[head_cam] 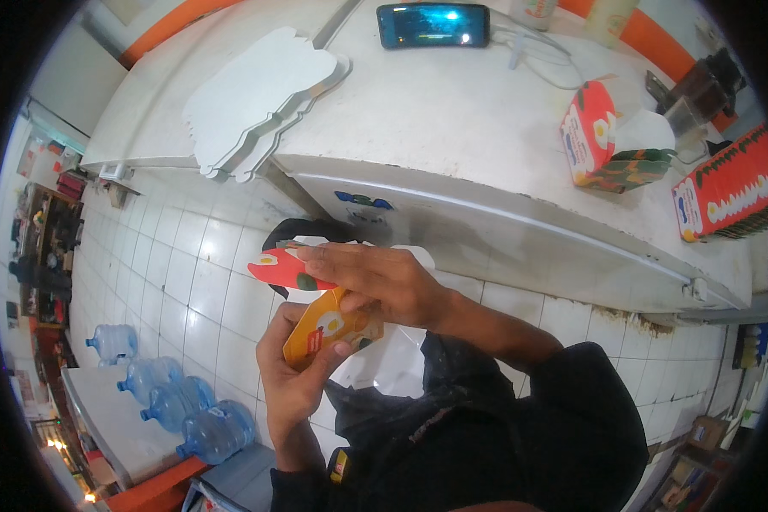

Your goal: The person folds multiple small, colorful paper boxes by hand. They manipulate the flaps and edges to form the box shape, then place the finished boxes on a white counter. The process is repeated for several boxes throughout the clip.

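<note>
My left hand (301,365) grips the lower side of a printed paperboard food box (317,329), its thumb across an orange panel with a fried-egg picture. Over the top, my right hand (384,281) lies with its fingers stretched along the box's red curved flap (288,269). Both hands hold the box in front of my lap. White paperboard blanks (384,365) rest on my lap beneath it, partly hidden by the hands and box. What my right fingertips press on the far side cannot be seen.
On the white counter (422,109) lie a stack of white die-cut blanks (256,102), a lit phone (433,25) and a cable (550,57). An opened-out red box (592,137) and a row of nested red boxes (729,185) stand right. Blue water jugs (217,429) are on the left.
</note>
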Tool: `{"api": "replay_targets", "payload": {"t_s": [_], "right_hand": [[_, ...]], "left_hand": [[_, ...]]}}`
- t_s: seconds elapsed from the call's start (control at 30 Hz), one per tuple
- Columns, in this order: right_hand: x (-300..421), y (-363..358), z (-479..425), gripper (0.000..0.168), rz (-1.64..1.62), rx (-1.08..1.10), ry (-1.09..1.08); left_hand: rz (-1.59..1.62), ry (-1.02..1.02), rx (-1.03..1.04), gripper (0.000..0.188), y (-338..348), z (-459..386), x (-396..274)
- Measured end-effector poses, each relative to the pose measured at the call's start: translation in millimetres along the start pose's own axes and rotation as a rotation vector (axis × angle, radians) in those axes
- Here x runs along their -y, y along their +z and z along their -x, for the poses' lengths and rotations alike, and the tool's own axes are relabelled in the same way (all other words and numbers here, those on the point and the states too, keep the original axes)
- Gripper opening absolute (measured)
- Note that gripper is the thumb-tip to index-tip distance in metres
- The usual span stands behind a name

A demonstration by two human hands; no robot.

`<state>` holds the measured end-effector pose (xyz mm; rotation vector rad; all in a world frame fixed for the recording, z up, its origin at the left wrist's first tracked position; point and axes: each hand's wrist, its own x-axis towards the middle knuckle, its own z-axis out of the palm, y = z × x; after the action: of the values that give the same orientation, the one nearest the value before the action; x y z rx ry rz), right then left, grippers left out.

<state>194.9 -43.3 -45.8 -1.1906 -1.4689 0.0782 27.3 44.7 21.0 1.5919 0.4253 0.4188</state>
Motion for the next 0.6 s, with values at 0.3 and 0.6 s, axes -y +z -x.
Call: {"api": "replay_targets", "payload": {"t_s": [0.3,0.6], "right_hand": [[-1.0,-19.9,-8.3,0.074,0.057,0.161,0.006],[9.1,-31.6,-12.8,0.069,-0.023,0.149,-0.003]], "left_hand": [[0.098,-0.013,0.308,0.056,-12.3,-16.5,-3.4],[0.264,-0.022,0.325,0.046,-24.8,-27.9,6.0]]}}
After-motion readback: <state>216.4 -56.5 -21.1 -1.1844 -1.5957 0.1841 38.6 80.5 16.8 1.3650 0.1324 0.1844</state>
